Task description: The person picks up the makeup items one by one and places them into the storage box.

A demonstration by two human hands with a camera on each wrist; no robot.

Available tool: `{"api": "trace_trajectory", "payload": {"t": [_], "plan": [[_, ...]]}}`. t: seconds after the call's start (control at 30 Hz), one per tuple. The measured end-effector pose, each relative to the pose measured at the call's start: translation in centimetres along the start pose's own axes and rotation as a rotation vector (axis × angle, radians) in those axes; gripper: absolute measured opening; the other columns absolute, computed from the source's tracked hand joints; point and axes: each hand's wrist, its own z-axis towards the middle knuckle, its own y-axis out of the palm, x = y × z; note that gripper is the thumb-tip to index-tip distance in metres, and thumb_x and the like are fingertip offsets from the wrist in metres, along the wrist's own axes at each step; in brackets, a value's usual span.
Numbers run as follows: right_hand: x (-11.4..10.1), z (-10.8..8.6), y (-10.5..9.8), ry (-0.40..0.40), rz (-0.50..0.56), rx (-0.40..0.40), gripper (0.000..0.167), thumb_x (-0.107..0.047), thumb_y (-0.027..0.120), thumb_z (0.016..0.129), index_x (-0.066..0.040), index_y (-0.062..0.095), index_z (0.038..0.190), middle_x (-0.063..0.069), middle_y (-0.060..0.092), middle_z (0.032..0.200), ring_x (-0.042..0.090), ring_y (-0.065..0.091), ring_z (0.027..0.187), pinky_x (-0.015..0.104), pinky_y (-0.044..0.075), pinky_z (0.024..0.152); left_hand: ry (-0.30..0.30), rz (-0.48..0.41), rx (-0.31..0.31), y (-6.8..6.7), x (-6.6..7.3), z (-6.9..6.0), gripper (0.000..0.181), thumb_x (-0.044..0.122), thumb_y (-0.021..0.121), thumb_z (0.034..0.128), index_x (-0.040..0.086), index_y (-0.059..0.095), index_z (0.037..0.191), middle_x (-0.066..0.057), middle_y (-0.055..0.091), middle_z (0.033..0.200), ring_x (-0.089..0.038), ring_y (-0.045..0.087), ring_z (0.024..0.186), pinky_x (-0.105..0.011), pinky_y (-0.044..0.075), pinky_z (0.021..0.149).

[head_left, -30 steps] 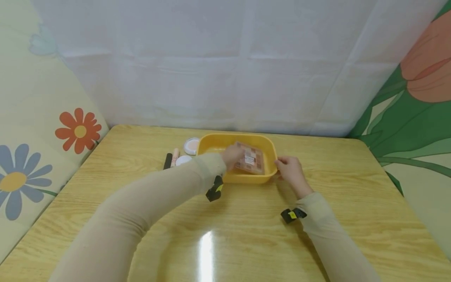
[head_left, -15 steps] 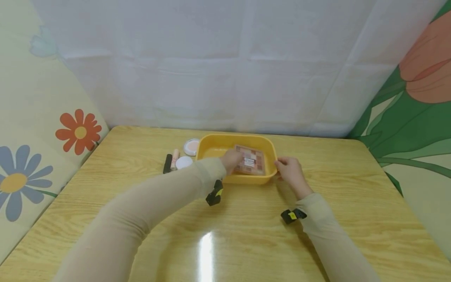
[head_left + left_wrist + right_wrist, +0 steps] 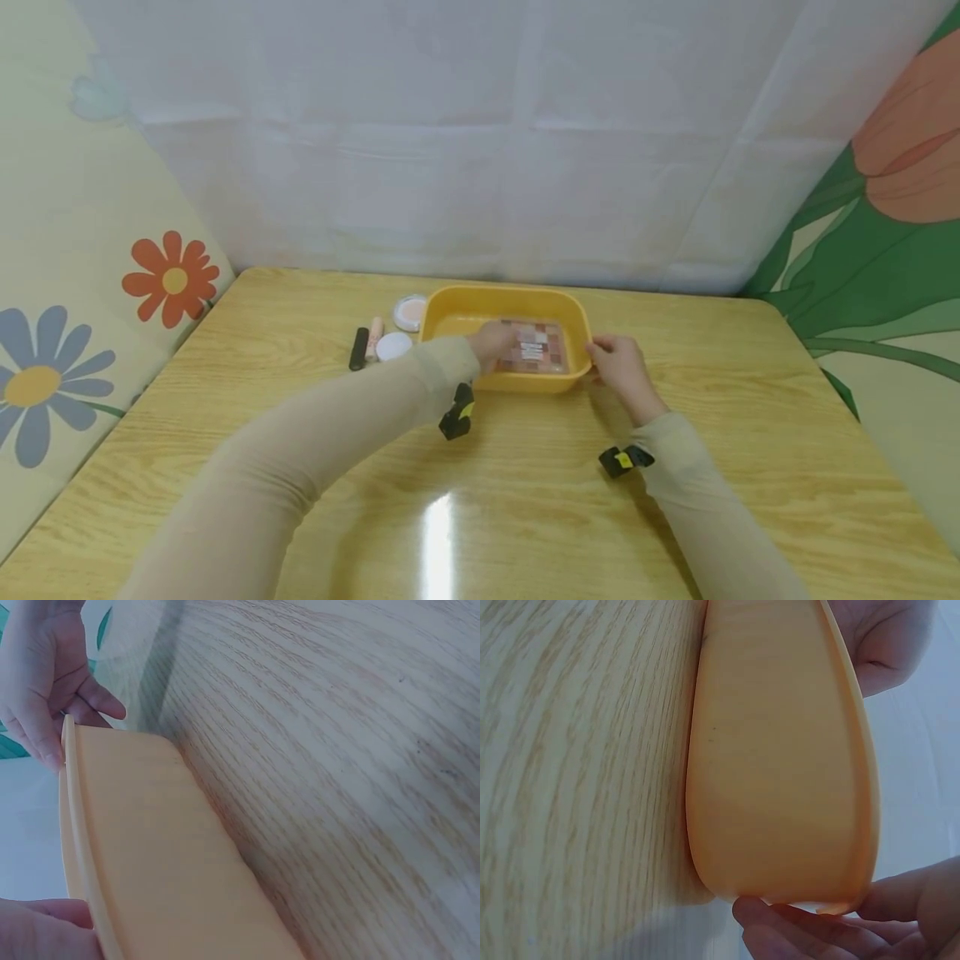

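A yellow basin (image 3: 525, 382) stands on the table; its outer wall (image 3: 165, 847) fills much of the left wrist view and also the right wrist view (image 3: 780, 750). Inside its right half a checkered palette (image 3: 547, 346) lies about flat. My left hand (image 3: 491, 344) reaches over the basin's front rim and holds the palette at its left edge, the fingertips mostly hidden. At the basin's right end, my right hand (image 3: 622, 373) pinches the rim, thumb at the top and fingers (image 3: 802, 930) against the outer wall.
Left of the basin on the wooden table (image 3: 525, 500) lie a black tube (image 3: 359, 348), a pink tube (image 3: 374, 338), a white round item (image 3: 393, 346) and a round compact (image 3: 410, 312). A white cloth (image 3: 480, 167) hangs behind the table.
The palette was tilted in my left hand and has come down flatter inside the basin. My left hand has moved very little; my right hand stays on the rim.
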Motion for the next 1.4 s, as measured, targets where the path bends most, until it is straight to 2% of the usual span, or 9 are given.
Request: {"api": "trace_trajectory", "payload": {"t": [0.07, 0.13, 0.3, 0.33, 0.5, 0.7, 0.9, 1.03, 1.4], "plan": [[0.0, 0.0, 0.0, 0.002, 0.005, 0.003, 0.035, -0.005, 0.045, 0.101, 0.018, 0.052, 0.126, 0.035, 0.06, 0.113, 0.013, 0.06, 0.07, 0.035, 0.059, 0.066, 0.006, -0.005, -0.007, 0.1, 0.0, -0.1, 0.029, -0.004, 0.046, 0.0868, -0.002, 0.061, 0.111, -0.011, 0.066, 0.099, -0.023, 0.065, 0.085, -0.033, 0.057, 0.072], [0.1, 0.0, 0.0, 0.001, 0.008, 0.008, 0.035, -0.005, 0.045, 0.101, 0.019, 0.052, 0.125, 0.034, 0.06, 0.112, 0.012, 0.059, 0.069, 0.034, 0.059, 0.065, 0.011, 0.001, -0.011, 0.4, 2.2, -4.7, 0.03, -0.006, 0.044, 0.0884, -0.004, 0.061, 0.113, -0.013, 0.066, 0.103, -0.025, 0.066, 0.089, -0.034, 0.058, 0.075], [0.1, 0.0, 0.0, -0.006, 0.019, 0.012, 0.034, -0.004, 0.045, 0.1, 0.019, 0.053, 0.124, 0.035, 0.061, 0.11, 0.014, 0.06, 0.068, 0.033, 0.059, 0.062, 0.048, -0.005, -0.025, 0.8, 6.7, -13.9, 0.034, -0.011, 0.041, 0.0863, -0.009, 0.059, 0.114, -0.016, 0.066, 0.105, -0.026, 0.066, 0.094, -0.034, 0.057, 0.082], [0.1, 0.0, 0.0, -0.006, 0.02, 0.011, 0.034, -0.004, 0.045, 0.1, 0.019, 0.053, 0.124, 0.035, 0.061, 0.11, 0.014, 0.06, 0.068, 0.033, 0.059, 0.062, 0.051, -0.014, -0.025, 0.7, 6.9, -14.1, 0.035, -0.012, 0.04, 0.0847, -0.01, 0.059, 0.114, -0.016, 0.066, 0.105, -0.027, 0.065, 0.094, -0.034, 0.057, 0.082], [0.2, -0.1, 0.0, -0.004, 0.028, 0.012, 0.036, -0.006, 0.044, 0.101, 0.019, 0.052, 0.125, 0.035, 0.059, 0.113, 0.014, 0.061, 0.071, 0.033, 0.059, 0.063, 0.084, 0.083, 0.047, 1.2, 9.7, -19.3, 0.042, -0.013, 0.037, 0.084, -0.013, 0.051, 0.123, -0.02, 0.06, 0.116, -0.026, 0.06, 0.095, -0.036, 0.054, 0.086], [0.2, -0.1, 0.0, 0.002, 0.02, 0.008, 0.037, -0.007, 0.044, 0.101, 0.018, 0.051, 0.127, 0.035, 0.059, 0.115, 0.015, 0.062, 0.072, 0.033, 0.059, 0.064, 0.123, 0.162, 0.05, 0.8, 10.3, -20.7, 0.048, -0.009, 0.035, 0.0864, -0.015, 0.042, 0.134, -0.026, 0.05, 0.132, -0.034, 0.051, 0.116, -0.041, 0.044, 0.103], [0.1, -0.2, 0.0, 0.0, 0.022, 0.005, 0.037, -0.008, 0.044, 0.101, 0.018, 0.051, 0.127, 0.035, 0.059, 0.115, 0.013, 0.061, 0.07, 0.033, 0.059, 0.064, 0.11, 0.145, 0.016, -0.1, 10.5, -21.6, 0.059, -0.005, 0.037, 0.0889, -0.01, 0.026, 0.147, -0.022, 0.025, 0.155, -0.035, 0.02, 0.144, -0.047, 0.021, 0.116], [0.0, -0.2, 0.0, 0.0, 0.019, -0.004, 0.037, -0.008, 0.044, 0.102, 0.018, 0.051, 0.127, 0.035, 0.059, 0.116, 0.013, 0.062, 0.072, 0.034, 0.059, 0.065, 0.085, 0.128, 0.007, -0.7, 10.6, -22.0, 0.057, -0.002, 0.038, 0.0925, -0.008, 0.028, 0.148, -0.019, 0.026, 0.156, -0.035, 0.025, 0.142, -0.049, 0.028, 0.114], [0.0, 0.1, -0.2, -0.02, -0.031, -0.01, 0.039, -0.006, 0.045, 0.101, 0.016, 0.047, 0.132, 0.033, 0.056, 0.124, 0.028, 0.059, 0.092, 0.03, 0.056, 0.068, 0.13, 0.118, 0.023, -2.0, 11.1, -23.1, 0.055, -0.003, 0.041, 0.0938, -0.008, 0.029, 0.147, -0.024, 0.033, 0.151, -0.037, 0.033, 0.138, -0.047, 0.031, 0.113]]}}
